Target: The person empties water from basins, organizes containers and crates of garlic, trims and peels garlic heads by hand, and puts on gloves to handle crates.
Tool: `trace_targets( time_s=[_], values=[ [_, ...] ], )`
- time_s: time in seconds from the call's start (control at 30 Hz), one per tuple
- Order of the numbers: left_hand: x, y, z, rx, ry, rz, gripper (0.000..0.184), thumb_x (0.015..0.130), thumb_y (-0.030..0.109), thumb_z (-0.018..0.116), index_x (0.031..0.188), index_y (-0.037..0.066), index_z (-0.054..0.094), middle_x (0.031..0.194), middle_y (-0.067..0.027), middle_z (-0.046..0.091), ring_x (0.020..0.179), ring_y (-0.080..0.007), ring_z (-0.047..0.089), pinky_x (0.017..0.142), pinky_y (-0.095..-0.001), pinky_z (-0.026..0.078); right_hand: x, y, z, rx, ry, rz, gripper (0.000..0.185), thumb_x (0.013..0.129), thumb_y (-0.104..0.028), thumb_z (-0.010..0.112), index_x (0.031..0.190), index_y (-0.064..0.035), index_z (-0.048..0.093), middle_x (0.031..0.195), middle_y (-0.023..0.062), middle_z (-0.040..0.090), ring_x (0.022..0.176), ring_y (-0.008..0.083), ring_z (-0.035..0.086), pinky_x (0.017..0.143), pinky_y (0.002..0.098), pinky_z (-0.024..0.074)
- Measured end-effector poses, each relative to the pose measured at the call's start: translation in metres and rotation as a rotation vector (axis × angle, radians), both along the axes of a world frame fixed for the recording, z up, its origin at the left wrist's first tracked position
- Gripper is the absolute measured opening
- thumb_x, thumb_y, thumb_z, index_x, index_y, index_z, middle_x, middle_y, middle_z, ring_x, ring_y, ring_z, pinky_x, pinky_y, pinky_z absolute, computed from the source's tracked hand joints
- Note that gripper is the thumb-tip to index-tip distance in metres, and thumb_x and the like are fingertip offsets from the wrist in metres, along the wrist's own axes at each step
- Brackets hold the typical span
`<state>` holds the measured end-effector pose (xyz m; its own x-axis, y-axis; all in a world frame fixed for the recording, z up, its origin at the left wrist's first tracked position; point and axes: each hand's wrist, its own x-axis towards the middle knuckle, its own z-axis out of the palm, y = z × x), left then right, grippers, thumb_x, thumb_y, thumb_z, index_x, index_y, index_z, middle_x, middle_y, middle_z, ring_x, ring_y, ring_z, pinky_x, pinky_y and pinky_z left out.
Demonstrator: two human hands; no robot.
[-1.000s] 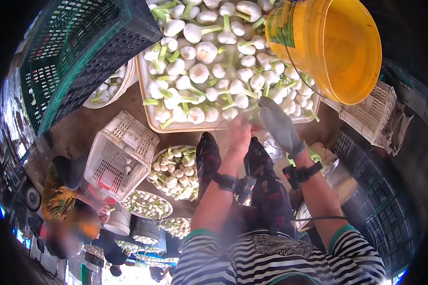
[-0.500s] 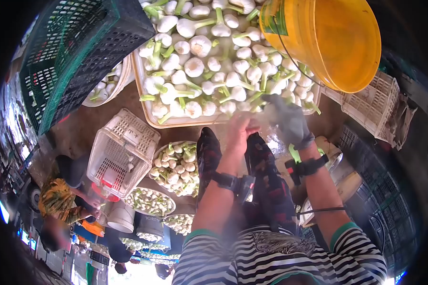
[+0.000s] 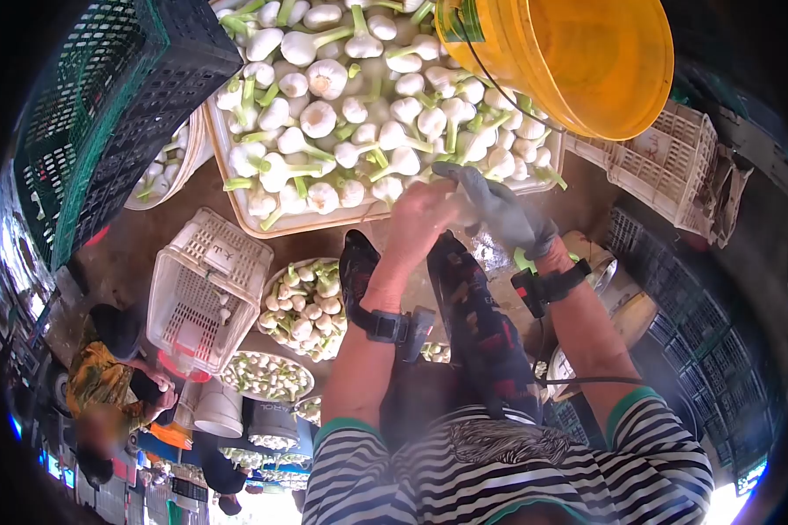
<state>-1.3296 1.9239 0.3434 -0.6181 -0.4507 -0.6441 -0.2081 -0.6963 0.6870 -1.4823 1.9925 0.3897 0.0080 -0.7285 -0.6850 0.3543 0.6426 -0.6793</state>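
Observation:
My bare left hand (image 3: pixel 418 219) is closed, its fingers curled in toward the other hand. My right hand (image 3: pixel 499 208) wears a grey glove and is bent around the same spot, touching or nearly touching the left. Something pale shows between the two hands, but blur and fingers hide what it is. Just beyond them lies a wide shallow white tub (image 3: pixel 276 229) filled with garlic bulbs (image 3: pixel 318 119) on short green stems. Both hands are above its near edge, over my knees.
A yellow bucket (image 3: pixel 578 66) tilts over the tub's right side. A dark green crate (image 3: pixel 105 131) stands left. White crates (image 3: pixel 206 289) (image 3: pixel 665 166), a basin of garlic (image 3: pixel 305 311) and buckets surround me. At lower left another person (image 3: pixel 105 376) sits working.
The view has shifted, so the tub and bucket sit further left and higher. My hands have drawn back from the tub's edge and come together; the left fingers have curled.

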Motion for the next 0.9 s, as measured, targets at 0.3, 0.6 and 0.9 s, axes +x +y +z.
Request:
trace_targets(
  time_s=[0.3,0.6,0.9],
  values=[
    [0.003,0.013,-0.003,0.255,0.102,0.047,0.021,0.085,0.018,0.059,0.091,-0.002,0.064,0.073,-0.0042,0.062,0.060,-0.0099,0.056,0.051,-0.0229,0.044,-0.001,-0.019,0.006,0.268,0.129,0.114,0.053,0.092,-0.043,0.043,0.122,0.0004,0.045,0.087,0.0048,0.059,0.070,0.0094,0.054,0.062,0.0245,0.0452],
    [-0.001,0.018,-0.004,0.451,0.167,0.197,0.022,0.084,0.017,0.058,0.093,-0.003,0.062,0.070,-0.0059,0.061,0.058,-0.0144,0.057,0.051,-0.0262,0.046,0.002,-0.007,-0.002,-0.028,0.138,-0.019,0.041,0.093,-0.029,0.046,0.121,0.0013,0.045,0.082,0.0036,0.058,0.070,0.0096,0.054,0.063,0.0230,0.0449],
    [-0.025,0.067,-0.035,-0.376,-0.281,0.213,0.018,0.083,0.018,0.059,0.089,0.001,0.064,0.064,-0.0051,0.061,0.054,-0.0145,0.058,0.048,-0.0257,0.046,0.021,0.006,-0.012,-0.239,1.161,0.473,0.033,0.078,-0.014,0.056,0.108,-0.0010,0.053,0.084,0.0116,0.062,0.073,0.0253,0.061,0.067,0.0285,0.0484]
  ],
)
